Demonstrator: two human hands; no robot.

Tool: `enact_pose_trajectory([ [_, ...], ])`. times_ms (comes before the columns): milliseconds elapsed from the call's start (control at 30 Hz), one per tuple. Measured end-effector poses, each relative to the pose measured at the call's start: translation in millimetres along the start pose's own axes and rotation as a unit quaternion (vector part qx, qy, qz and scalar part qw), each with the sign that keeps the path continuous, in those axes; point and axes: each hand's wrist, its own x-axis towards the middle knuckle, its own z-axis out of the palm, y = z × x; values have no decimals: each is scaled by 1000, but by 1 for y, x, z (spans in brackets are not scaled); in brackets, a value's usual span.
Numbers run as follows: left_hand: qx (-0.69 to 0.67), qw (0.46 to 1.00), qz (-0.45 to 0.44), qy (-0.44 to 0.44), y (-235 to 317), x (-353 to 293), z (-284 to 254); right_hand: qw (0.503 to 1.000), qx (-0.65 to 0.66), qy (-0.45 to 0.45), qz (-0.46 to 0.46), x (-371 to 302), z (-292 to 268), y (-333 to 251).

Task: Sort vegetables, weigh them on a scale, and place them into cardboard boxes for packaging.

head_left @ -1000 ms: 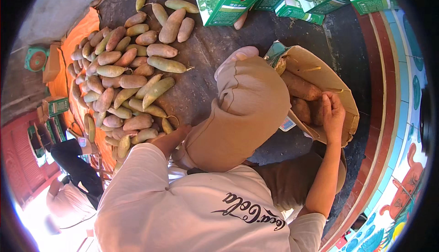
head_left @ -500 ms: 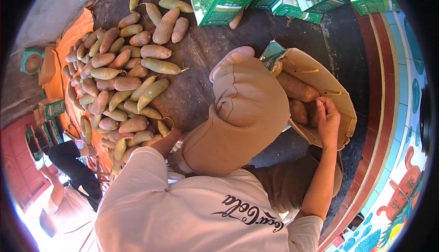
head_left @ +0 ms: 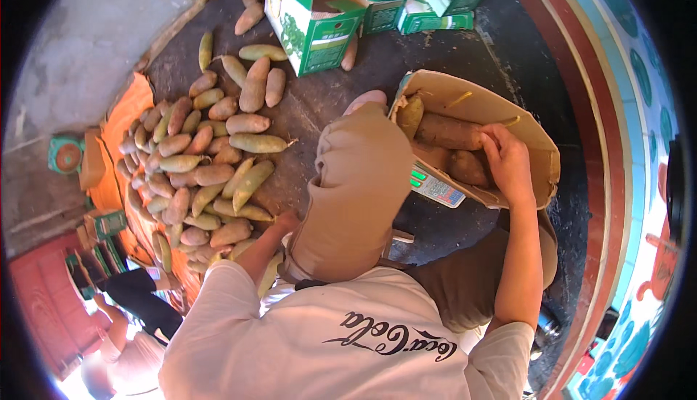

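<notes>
My right hand (head_left: 507, 160) is inside an open cardboard box (head_left: 534, 120). Its bent fingers close on the end of a thick reddish-brown root (head_left: 446, 131), something like a sweet potato or radish. Another brown root (head_left: 468, 169) and a greenish root (head_left: 409, 115) lie beside it. The box rests over a scale (head_left: 438, 188) with lit green digits. My left hand (head_left: 288, 223) is low beside my left leg, near a big pile of green and reddish roots (head_left: 210, 175). My leg hides its fingers, so its grip does not show. A greenish root (head_left: 269, 275) lies below that wrist.
Green and white cartons stand at the back, the nearest carton (head_left: 330, 41) open. An orange sheet (head_left: 131, 106) lies under the pile's left side. A green round-dialled device (head_left: 67, 154) stands far left. Another person (head_left: 127, 353) is at lower left. A tiled wall borders the right.
The view has shifted, and my left leg has moved left, uncovering the scale's lit display and more of the box. My right hand stays at the root's end in the box.
</notes>
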Motion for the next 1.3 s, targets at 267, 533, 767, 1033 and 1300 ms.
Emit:
enact_pose_trajectory([
  [267, -87, 949, 104, 284, 229, -124, -204, 991, -126, 35, -40, -12, -24, 8],
  [533, -200, 865, 340, 311, 405, -235, -265, 988, -128, 62, -64, -17, -28, 15],
  [767, -33, 859, 486, 158, 520, -245, -210, 983, -134, 103, -69, -21, -44, 22],
  [1033, -20, 806, 554, 208, 541, -235, -181, 986, -116, 104, -58, -26, -55, 21],
  [1300, -57, 823, 435, 362, 416, -180, -233, 985, -128, 83, -75, -23, -49, 19],
])
